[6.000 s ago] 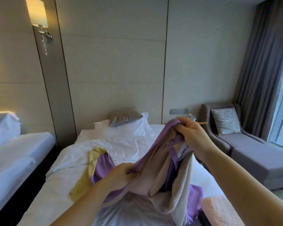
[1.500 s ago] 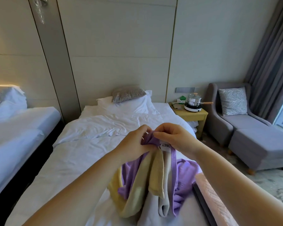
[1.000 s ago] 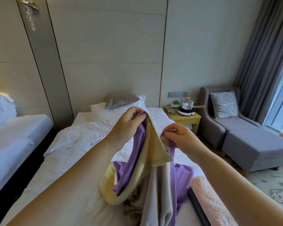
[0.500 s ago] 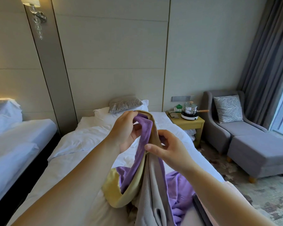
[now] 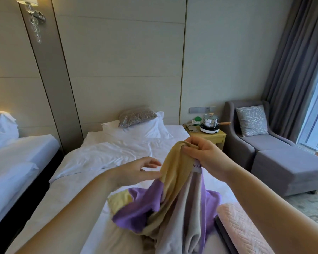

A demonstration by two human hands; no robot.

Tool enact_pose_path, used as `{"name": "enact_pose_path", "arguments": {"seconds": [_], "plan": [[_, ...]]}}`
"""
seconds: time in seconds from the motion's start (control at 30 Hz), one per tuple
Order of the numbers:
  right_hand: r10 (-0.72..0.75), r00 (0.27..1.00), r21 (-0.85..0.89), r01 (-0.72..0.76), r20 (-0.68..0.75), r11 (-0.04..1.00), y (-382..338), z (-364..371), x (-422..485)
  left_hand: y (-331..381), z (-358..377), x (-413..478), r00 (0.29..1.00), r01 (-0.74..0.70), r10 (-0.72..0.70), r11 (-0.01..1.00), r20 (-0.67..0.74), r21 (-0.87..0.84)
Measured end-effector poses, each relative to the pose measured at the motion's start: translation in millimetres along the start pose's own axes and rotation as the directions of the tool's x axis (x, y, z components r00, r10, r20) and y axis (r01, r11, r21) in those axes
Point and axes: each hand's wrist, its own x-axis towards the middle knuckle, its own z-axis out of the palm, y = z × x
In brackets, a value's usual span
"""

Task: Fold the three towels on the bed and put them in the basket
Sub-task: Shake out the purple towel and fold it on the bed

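Observation:
A towel (image 5: 171, 202) of purple, yellow and beige-grey panels hangs bunched over the white bed (image 5: 106, 162). My right hand (image 5: 204, 154) pinches its top corner, next to a white label, and holds it up. My left hand (image 5: 136, 171) is open with fingers spread, its fingertips touching the towel's yellow edge just below and left of the right hand. The towel's lower part rests crumpled on the sheet. A folded pink towel (image 5: 240, 230) lies at the bed's lower right on something dark. No basket can be made out.
White pillows with a grey cushion (image 5: 136, 116) lie at the bed's head. A yellow nightstand (image 5: 209, 136) with a pot stands to the right, then a grey armchair (image 5: 264, 143) and curtain. A second bed (image 5: 13, 162) is on the left.
My left hand has let go of the towel's top and dropped lower and to the left, fingers open. My right hand has taken the top corner and holds the towel up alone.

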Motion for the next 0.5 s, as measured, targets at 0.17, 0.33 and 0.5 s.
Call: {"name": "enact_pose_path", "arguments": {"seconds": [0.17, 0.33, 0.5], "plan": [[0.048, 0.979, -0.130, -0.022, 0.197, 0.991, -8, -9, -23, 17, 47, 23, 0.987, -0.123, 0.145, 0.955, 0.063, -0.271], [0.101, 0.989, -0.176, -0.080, 0.112, 0.981, -21, -40, -52, 13, 85, 39, 0.928, -0.186, 0.227, 0.969, 0.296, -0.161], [0.150, 0.989, -0.398, -0.140, -0.005, 0.907, -11, -65, -86, 12, 119, 50, 0.862, -0.209, 0.337, 0.917, 0.378, -0.341]]}}
